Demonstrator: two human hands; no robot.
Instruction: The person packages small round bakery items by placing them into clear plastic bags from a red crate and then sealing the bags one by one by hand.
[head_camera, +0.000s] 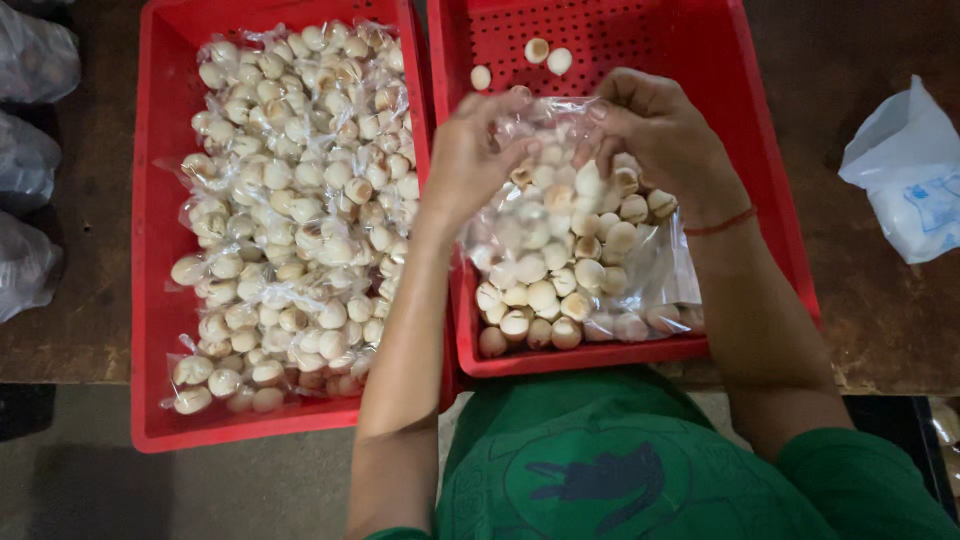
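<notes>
Head view: both hands pinch the gathered top of a clear bag of pale round pieces, likely small mushrooms or seeds, can't tell which. Left hand grips the bag's left top edge, fingers closed on plastic; right hand clutches the right top edge, a red thread on its wrist. Bag sits inside the right crate, toward its near wall, leaning on the floor of it. Three loose pieces lie beyond the bag at the far end of that crate. Left of the right crate, touching it, a left crate is packed with more filled bags. Right of the right crate, well apart, a white pouch on the wooden table. Judged: bag is soft, floppy, slippery film, bulky load that shifts; hold at the bunched neck, support underneath if lifted. Fingertips partly hidden in crumpled plastic; bag opening state unclear; dark bags at far left edge cut off.
</notes>
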